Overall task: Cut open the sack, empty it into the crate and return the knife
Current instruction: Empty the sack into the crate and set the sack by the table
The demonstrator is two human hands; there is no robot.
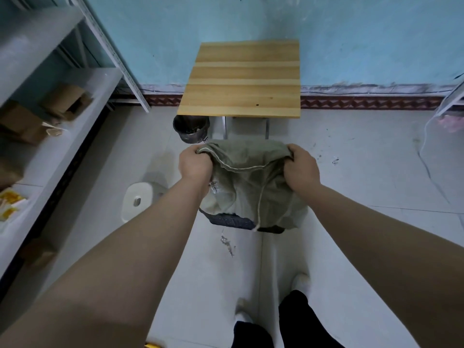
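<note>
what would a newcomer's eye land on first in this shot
The eye lands first on the olive-green sack, held up at centre frame by the left hand and the right hand, each gripping a bunched upper corner. It hangs over a dark crate on the tiled floor, whose edge shows below it. Beyond stands a small wooden table against the blue wall.

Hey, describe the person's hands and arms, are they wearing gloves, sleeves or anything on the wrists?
Left hand and right hand are bare: no gloves, rings, watch or wristband visible. Left forearm and right forearm are uncovered to the frame edge; no sleeve shows.
</note>
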